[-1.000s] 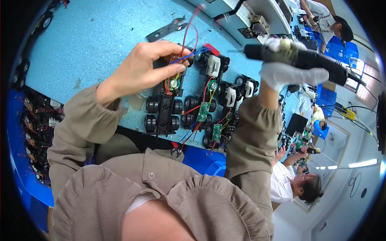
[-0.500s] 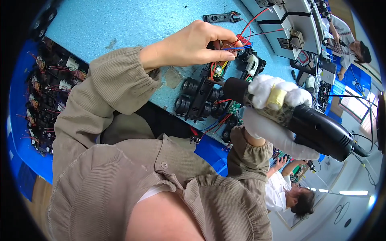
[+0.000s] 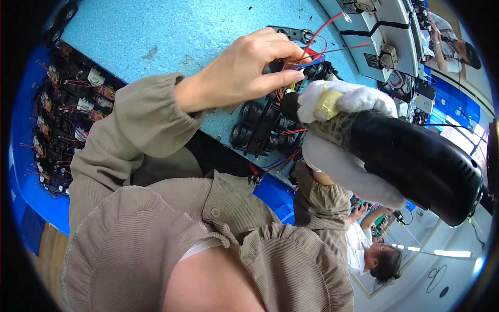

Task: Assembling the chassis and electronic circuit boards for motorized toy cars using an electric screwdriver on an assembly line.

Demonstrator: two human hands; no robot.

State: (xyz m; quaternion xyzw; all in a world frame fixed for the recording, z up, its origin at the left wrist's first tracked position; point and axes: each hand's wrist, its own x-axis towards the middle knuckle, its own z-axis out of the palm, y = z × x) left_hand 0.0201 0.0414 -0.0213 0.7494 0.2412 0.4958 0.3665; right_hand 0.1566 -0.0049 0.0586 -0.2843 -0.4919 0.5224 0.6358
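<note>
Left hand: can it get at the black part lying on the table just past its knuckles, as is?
Probably not without letting go: the left hand is close to the black part, with no visible barrier, but its fingers appear to pinch a small wired piece.

The wheeled chassis lies on the table, right of the bin.

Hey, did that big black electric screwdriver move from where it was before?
Yes. Judged against the white boxes, the electric screwdriver in the right hand has moved left and lower in the view.
</note>
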